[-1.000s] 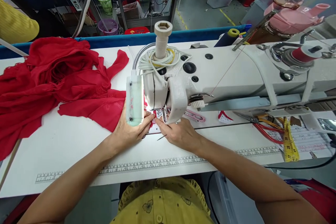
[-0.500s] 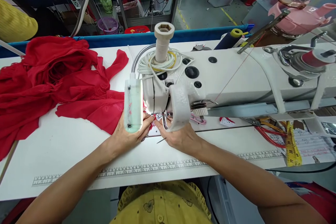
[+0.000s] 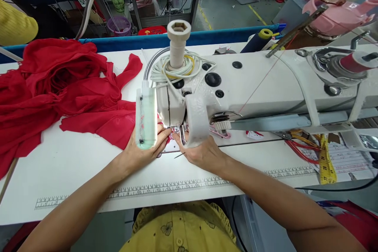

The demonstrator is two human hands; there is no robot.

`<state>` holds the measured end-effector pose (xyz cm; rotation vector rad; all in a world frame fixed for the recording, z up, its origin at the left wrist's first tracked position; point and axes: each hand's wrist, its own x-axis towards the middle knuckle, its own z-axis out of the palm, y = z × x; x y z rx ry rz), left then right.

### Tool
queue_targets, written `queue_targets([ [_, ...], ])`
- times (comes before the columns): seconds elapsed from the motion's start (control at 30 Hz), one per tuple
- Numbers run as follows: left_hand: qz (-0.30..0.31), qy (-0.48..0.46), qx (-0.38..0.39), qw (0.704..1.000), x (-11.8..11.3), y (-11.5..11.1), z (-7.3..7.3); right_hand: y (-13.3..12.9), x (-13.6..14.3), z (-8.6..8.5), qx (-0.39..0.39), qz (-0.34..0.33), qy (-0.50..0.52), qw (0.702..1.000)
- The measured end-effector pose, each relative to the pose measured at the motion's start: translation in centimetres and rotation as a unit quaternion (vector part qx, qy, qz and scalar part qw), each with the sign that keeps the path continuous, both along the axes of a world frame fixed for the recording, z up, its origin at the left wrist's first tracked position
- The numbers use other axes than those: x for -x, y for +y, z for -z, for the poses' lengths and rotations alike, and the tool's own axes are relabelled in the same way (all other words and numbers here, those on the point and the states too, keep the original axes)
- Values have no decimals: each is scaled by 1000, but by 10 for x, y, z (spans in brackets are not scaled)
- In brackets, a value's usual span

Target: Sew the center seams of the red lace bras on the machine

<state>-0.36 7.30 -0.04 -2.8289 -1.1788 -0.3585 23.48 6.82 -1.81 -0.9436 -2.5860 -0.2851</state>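
White table [image 3: 88,173], red fabric [image 3: 67,82] left of sewing machine [image 3: 260,82]; left hand [image 3: 143,149], right hand [image 3: 203,152] at patterned cloth [image 3: 176,129]. Fingertips near each other; can't tell if either grips.

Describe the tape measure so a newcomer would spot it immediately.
Find the long white sewing machine, then look below its right part, near the table's front edge. The yellow tape measure lies between red-handled scissors and lined paper. Unlike them, it is a yellow strip with black numbers.

Both forearms converge, hands [image 3: 174,145] nearly touching.
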Motion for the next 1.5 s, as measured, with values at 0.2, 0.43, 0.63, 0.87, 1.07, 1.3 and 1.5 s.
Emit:
queue_targets([
  [0.2,-4,-39,-31,999,-2,-2,0,0,0,-2,-7,-3,4,1000],
  [0.43,-14,-74,47,996,2,2,6,0,0,-3,-19,0,-10,1000],
  [0.63,-9,-30,45,998,2,3,0,1,0,-2,-17,5,-25,1000],
  [0.87,10,-17,25,999,3,2,0,1,1,1,9,-4,29,1000],
  [1.07,0,-44,23,999,2,6,0,3,2,-2,40,4,36,999],
  [1.3,1,-87,24,996,6,7,2,1,-1,-1,11,1,19,1000],
  [1.5,1,-88,31,996,9,15,10,2,1,-3,35,18,-23,999],
])
